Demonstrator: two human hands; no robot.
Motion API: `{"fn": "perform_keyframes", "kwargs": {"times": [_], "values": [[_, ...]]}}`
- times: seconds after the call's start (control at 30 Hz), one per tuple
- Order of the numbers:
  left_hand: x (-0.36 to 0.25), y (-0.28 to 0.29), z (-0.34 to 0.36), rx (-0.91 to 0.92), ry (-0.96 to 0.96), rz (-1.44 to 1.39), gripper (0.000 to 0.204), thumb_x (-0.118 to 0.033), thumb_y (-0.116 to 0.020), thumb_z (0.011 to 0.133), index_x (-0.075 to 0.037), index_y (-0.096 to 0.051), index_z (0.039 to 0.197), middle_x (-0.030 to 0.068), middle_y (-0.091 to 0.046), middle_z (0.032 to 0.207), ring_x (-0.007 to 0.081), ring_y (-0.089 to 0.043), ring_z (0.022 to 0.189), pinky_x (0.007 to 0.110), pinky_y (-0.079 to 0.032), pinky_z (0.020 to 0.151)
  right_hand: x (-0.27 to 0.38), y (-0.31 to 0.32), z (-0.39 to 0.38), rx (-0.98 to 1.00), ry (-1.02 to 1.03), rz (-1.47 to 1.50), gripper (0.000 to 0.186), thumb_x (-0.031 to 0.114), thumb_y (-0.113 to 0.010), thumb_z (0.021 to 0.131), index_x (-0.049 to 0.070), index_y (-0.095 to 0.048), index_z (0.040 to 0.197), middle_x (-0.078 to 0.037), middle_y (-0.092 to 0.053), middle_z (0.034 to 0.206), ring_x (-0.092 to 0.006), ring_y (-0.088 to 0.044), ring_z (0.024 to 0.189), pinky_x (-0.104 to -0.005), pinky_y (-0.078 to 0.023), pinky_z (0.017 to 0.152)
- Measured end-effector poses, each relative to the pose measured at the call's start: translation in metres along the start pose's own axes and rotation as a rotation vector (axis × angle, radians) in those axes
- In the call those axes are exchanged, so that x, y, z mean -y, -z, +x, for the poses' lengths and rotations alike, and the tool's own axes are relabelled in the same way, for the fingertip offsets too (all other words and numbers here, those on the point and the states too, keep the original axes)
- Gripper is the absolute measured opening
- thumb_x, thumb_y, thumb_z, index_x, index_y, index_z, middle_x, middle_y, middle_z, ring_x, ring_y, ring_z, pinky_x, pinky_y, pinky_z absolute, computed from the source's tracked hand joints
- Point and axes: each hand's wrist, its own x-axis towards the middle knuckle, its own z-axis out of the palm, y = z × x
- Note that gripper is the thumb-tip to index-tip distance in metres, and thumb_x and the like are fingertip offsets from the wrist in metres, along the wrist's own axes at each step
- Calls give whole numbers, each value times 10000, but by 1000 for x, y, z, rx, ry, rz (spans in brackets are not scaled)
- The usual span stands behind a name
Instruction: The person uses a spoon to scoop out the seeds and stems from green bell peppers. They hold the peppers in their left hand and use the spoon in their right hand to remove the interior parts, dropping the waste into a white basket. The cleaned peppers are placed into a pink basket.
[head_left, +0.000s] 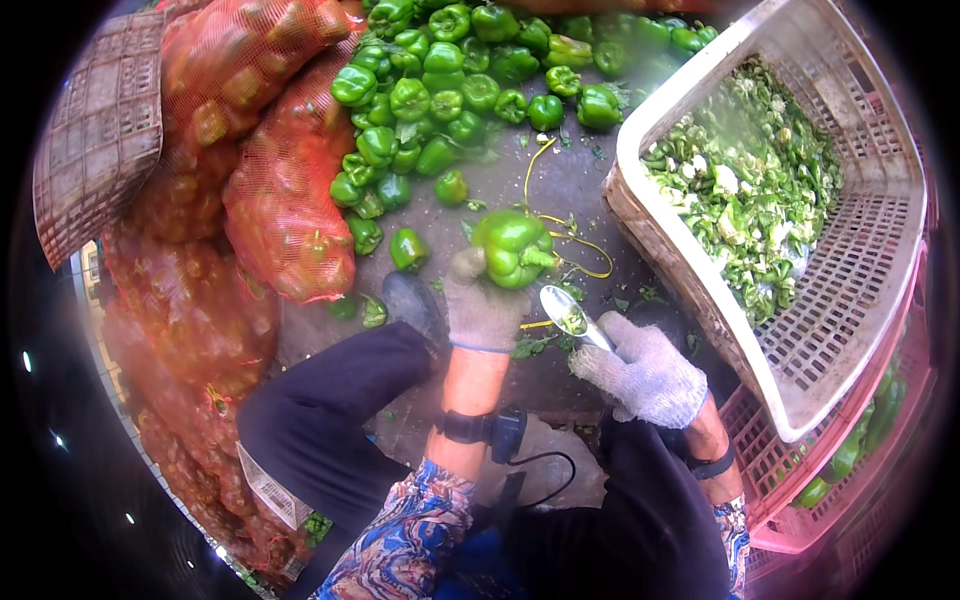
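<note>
Left hand [483,305], grey knit glove: closed around glossy green bell pepper [514,247]. Right hand [640,370], gloved: gripping metal spoon [572,317] just beside pepper.

dim daylight, hazy right side, fisheye-warped edges

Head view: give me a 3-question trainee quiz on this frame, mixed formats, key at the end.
1. True or false: the left hand holds a green pepper.
2. The right hand holds: A) a spoon B) a brush C) a cup.
3. Fill in: the tilted white crate holds green pepper ____.

Key
1. True.
2. A; the metal spoon has green bits in its bowl.
3. Scraps; whole peppers lie in the pile on the floor, beside the red mesh sacks.
</note>
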Motion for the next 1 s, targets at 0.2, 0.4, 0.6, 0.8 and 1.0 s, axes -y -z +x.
{"fn": "perform_keyframes", "kwargs": {"times": [0.2,0.4,0.6,0.8,1.0], "values": [[11,-29,-7,84,-20,-74,617,-243,-758,736,-120,-611,1322,147,-626,1266,323,-586,1139,520,-467,995,2,2,2,21,-63,183,337,371,-643,993,40,-581,973,-38,-582,647,-125,-574,464,-264,-449,416],[15,-24,-13,35,33,-216,592,-241,-717,739,-92,-574,1293,229,-620,1259,430,-604,1161,636,-489,1010,18,5,-1,58,-234,288,314,366,-613,1007,55,-584,971,-29,-575,644,-115,-556,431,-254,-429,392],[12,-18,-14,-2,23,-263,466,-317,-675,830,-107,-599,1239,244,-641,1226,440,-619,1150,670,-490,977,14,2,5,77,-211,246,325,373,-613,1008,49,-587,1007,-30,-575,645,-114,-552,432,-257,-432,392],[14,-3,-15,-185,-38,-1,405,-466,-586,978,-112,-608,1174,218,-657,1158,431,-639,1099,667,-523,908,14,-3,7,60,-250,203,367,400,-635,998,37,-587,999,-31,-561,641,-115,-546,440,-263,-437,396],[10,-10,-14,-212,56,-158,395,-472,-573,994,-116,-611,1160,197,-669,1102,425,-659,1036,653,-547,857,4,-7,10,42,-221,132,391,406,-661,983,24,-581,999,-40,-553,640,-121,-543,463,-277,-441,409]]}}
